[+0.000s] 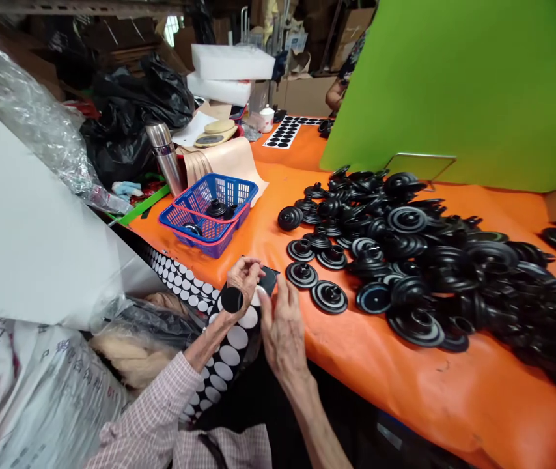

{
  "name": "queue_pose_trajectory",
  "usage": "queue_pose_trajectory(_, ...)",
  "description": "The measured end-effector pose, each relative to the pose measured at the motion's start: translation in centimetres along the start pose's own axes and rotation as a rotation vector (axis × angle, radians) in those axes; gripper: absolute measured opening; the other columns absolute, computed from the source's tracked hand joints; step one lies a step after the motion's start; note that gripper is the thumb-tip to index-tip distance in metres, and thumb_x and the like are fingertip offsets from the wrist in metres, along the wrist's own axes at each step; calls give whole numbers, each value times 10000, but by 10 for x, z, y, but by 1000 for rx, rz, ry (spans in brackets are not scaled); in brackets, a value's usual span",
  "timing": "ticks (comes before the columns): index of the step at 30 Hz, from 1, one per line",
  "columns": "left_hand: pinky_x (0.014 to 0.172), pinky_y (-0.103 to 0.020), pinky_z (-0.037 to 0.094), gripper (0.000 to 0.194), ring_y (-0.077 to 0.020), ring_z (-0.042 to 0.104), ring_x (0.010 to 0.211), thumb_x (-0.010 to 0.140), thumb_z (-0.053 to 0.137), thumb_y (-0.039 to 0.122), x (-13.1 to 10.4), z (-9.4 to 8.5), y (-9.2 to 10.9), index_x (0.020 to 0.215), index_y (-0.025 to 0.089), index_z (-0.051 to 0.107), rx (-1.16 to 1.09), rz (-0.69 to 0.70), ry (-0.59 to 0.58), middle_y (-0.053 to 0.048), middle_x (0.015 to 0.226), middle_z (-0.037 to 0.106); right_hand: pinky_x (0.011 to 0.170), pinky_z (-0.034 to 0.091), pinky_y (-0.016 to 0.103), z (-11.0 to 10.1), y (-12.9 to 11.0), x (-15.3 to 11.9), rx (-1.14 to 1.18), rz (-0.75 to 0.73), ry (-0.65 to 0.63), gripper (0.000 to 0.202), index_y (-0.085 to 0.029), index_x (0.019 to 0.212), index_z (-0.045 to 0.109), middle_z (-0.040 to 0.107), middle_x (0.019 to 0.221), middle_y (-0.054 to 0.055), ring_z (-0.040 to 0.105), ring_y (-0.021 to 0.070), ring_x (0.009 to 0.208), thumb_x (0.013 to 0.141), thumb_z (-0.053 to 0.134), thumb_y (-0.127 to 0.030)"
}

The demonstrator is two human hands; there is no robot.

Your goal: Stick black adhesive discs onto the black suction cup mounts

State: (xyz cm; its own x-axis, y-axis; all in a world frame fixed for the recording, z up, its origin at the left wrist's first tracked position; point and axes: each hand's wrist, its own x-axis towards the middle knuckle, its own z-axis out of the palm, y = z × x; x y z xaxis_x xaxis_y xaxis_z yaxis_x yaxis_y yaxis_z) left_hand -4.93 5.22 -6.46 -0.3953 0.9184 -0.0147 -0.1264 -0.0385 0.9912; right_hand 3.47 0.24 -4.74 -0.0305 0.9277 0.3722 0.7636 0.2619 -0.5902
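Observation:
My left hand (243, 281) is at the table's front edge, fingers pinched together; what they hold, if anything, is too small to make out. A black round disc (232, 299) lies against the back of this hand near the wrist. My right hand (285, 326) is closed, thumb opposite fingers, around a dark flat-faced part (269, 280), mostly hidden by the fingers. A small white round patch shows by the right thumb. Under both hands a black strip with white circles (224, 355) runs down off the table edge. Black round flanged parts (301, 275) lie just right of my hands.
A large heap of black parts (407, 247) covers the right of the orange table (268, 231). A blue basket (200, 242) holds a few. Behind are a steel flask (165, 156), a green board (454, 91) and another person's arm (335, 94). White bags (70, 378) stand left.

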Motion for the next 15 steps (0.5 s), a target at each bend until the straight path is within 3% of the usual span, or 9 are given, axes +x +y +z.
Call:
queue_pose_trajectory(4,642,-265,516,135,-105,587,640,864,556,302,10,7,-6,845,169,576,-13,67,40,-26,802,625,878,440,515,10,20,31,-91,-55,-104,389,-81,1249,502,581,1088,208,518,328,1035,923,305,-162)
queue_pose_trajectory(8,649,-298,524,113,-137,606,655,824,539,312,-4,5,0,843,203,558,26,142,68,-47,824,622,867,411,539,12,27,50,163,79,-75,206,-148,988,589,542,962,143,497,310,960,846,451,-205)
queue_pose_trajectory(11,843,-374,509,138,-210,617,902,780,602,296,-18,-2,17,897,223,608,88,237,94,-86,990,613,769,462,442,0,29,54,317,103,-139,125,-195,801,542,541,817,66,520,232,787,846,467,-285)
queue_pose_trajectory(13,1011,-423,415,280,-266,529,1125,721,675,289,-24,-13,33,987,215,633,210,320,169,-114,1147,572,662,469,335,-13,28,53,420,96,-207,168,-204,772,507,528,729,13,508,174,676,863,455,-337)
queue_pose_trajectory(15,1035,-442,387,407,-283,506,1156,659,734,309,-26,-28,49,1036,190,637,349,273,137,-123,1164,581,607,444,267,-27,26,49,609,124,-267,196,-204,777,490,505,703,-19,488,138,642,868,465,-376)
